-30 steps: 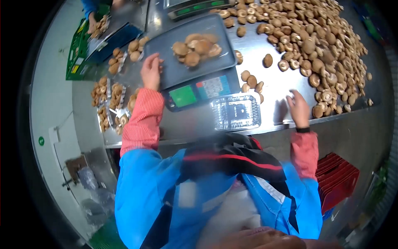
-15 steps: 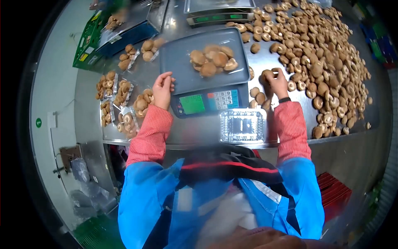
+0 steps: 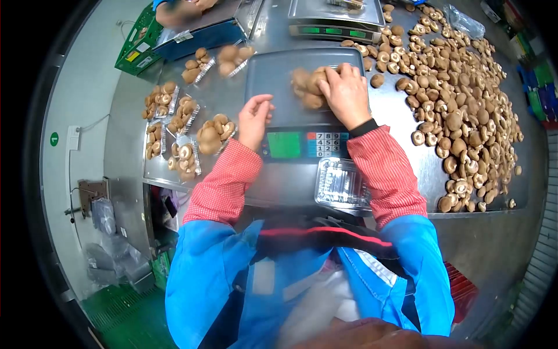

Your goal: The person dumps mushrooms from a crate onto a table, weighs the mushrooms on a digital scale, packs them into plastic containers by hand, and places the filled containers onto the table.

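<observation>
My right hand [image 3: 346,98] reaches over the grey scale tray [image 3: 270,61], its fingers closed around a brown mushroom at the right side of a small pile of mushrooms [image 3: 308,87]. How many mushrooms it grips is hidden. At the tray's left edge hovers my left hand [image 3: 256,121], fingers loosely bent and apart, with nothing visible in them. The scale's green display [image 3: 284,145] and keypad [image 3: 328,144] show below the tray. A clear plastic punnet [image 3: 339,183] lies just in front of the scale, partly behind my right sleeve.
A large heap of loose mushrooms [image 3: 459,116] covers the table's right side. Several filled punnets [image 3: 185,110] stand at the left. Another scale [image 3: 335,29] is at the back. A co-worker's hands [image 3: 177,13] are blurred at the top left, by a blue crate [image 3: 203,41].
My right hand has moved left with a mushroom, from beside the scale onto the pile on the tray. My left hand stays near the tray's left edge. The view has shifted slightly.
</observation>
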`<state>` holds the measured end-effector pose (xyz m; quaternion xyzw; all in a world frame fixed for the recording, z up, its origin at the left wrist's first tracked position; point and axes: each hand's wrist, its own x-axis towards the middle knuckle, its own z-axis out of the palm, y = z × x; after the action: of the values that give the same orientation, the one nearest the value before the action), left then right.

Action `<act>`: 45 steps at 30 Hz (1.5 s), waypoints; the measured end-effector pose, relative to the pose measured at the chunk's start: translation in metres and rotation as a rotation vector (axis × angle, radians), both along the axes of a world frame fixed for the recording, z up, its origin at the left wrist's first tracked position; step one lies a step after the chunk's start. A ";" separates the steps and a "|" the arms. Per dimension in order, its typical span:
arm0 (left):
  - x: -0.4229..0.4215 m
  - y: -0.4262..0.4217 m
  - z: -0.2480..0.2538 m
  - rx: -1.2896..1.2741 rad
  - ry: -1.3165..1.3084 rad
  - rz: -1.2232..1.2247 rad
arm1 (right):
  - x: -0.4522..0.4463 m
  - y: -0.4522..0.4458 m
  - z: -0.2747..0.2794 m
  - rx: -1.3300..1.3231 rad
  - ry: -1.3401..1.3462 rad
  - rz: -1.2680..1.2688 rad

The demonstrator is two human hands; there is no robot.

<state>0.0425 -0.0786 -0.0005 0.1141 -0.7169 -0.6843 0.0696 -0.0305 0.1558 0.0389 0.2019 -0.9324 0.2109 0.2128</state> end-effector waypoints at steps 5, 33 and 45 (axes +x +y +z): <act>0.004 -0.016 -0.005 0.005 -0.011 -0.011 | 0.045 0.063 -0.014 -0.260 0.099 -0.059; -0.136 -0.069 0.005 0.416 -0.101 0.071 | 0.227 0.094 -0.006 0.047 -0.322 0.209; -0.302 -0.216 0.010 -1.409 -0.171 0.243 | 0.221 0.071 0.015 -0.243 -0.322 -0.126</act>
<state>-0.2596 -0.2942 0.0093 0.1742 -0.9732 -0.0354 0.1458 0.1902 0.2273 0.0537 0.0798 -0.9329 0.3376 0.0966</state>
